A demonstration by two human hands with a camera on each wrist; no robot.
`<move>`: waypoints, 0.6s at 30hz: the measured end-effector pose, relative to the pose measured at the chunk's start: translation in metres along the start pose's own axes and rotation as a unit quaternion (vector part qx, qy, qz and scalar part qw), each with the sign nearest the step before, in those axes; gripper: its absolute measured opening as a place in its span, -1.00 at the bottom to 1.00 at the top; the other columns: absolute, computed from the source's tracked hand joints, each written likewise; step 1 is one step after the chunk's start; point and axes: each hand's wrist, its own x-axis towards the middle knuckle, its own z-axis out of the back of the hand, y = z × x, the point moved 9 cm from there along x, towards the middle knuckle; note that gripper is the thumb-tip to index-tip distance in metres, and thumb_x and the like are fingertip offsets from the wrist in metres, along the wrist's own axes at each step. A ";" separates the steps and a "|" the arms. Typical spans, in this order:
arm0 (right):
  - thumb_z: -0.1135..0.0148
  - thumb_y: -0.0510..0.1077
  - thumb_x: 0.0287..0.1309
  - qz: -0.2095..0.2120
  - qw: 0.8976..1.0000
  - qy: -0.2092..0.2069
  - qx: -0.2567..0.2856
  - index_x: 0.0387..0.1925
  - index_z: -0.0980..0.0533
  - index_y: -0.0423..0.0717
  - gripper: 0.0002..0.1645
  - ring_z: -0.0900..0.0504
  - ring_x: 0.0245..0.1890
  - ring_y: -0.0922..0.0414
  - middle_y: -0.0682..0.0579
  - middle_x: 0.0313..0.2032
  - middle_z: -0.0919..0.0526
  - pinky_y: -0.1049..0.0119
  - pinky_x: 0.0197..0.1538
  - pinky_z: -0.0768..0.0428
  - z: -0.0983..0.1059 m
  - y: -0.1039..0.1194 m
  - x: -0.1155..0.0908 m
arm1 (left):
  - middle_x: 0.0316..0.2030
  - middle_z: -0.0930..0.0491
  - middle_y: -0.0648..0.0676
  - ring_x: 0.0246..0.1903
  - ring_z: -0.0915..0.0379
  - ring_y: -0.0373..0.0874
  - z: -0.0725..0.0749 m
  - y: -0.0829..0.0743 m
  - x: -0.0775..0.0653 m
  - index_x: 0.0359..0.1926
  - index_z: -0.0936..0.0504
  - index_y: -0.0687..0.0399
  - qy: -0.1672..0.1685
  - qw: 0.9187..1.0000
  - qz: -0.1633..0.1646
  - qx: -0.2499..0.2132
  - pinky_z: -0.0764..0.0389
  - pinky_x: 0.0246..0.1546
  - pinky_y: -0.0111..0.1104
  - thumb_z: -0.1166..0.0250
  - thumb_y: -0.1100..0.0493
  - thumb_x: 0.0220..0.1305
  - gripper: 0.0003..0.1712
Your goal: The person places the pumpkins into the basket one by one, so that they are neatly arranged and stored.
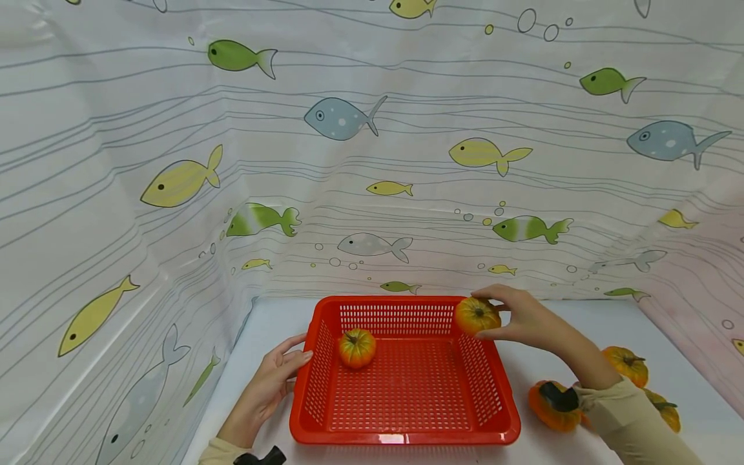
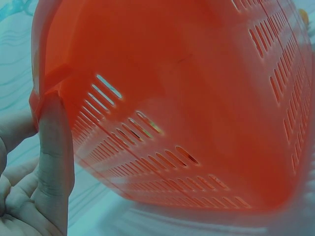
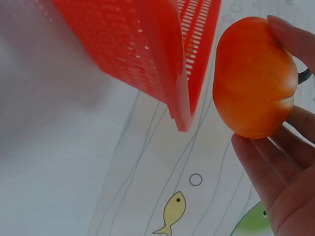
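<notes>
Basket (image 1: 401, 384), one, red; pumpkins (image 1: 357, 349), at least five.
Left hand (image 1: 268, 385) grips the basket; right hand (image 1: 523, 316), a ribbed orange-yellow pumpkin (image 1: 475, 316), right of centre.

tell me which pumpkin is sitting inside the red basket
The pumpkin inside the red basket, near its left wall. The right hand holds another pumpkin by the far right corner; the other pumpkins lie on the table, right of it.

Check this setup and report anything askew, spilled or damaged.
Nothing stands out. The red basket sits upright, the pumpkin inside it and the held pumpkin in the right hand look whole, and no spill shows.
</notes>
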 end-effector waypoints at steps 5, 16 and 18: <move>-0.65 0.11 -0.03 0.013 1.000 0.004 0.000 0.28 -0.52 -0.14 -0.12 -0.64 0.18 -0.06 -0.05 0.20 -0.66 0.02 0.13 -0.74 -0.007 0.009 0.007 | -0.09 -0.76 -0.07 -0.20 -0.77 -0.22 0.000 -0.001 0.000 0.59 -0.05 0.19 -0.001 1.000 0.001 -0.001 -0.78 -0.23 -0.36 -0.21 0.14 0.53 -0.22; -0.64 0.16 -0.03 0.022 0.999 0.020 -0.018 0.31 -0.51 -0.12 -0.09 -0.63 0.18 -0.08 -0.08 0.21 -0.65 -0.06 0.16 -0.71 -0.024 0.026 0.024 | -0.12 -0.75 -0.09 -0.22 -0.76 -0.25 0.001 0.002 0.001 0.58 -0.08 0.13 -0.003 1.000 0.010 -0.003 -0.77 -0.27 -0.41 -0.20 0.14 0.53 -0.24; -0.64 0.15 -0.03 0.021 0.999 0.022 -0.022 0.31 -0.51 -0.10 -0.09 -0.62 0.17 -0.06 -0.07 0.21 -0.65 -0.03 0.15 -0.70 -0.027 0.028 0.027 | -0.11 -0.75 -0.09 -0.22 -0.76 -0.25 0.001 0.002 0.001 0.58 -0.08 0.12 -0.002 1.000 0.010 -0.003 -0.77 -0.27 -0.41 -0.20 0.14 0.53 -0.24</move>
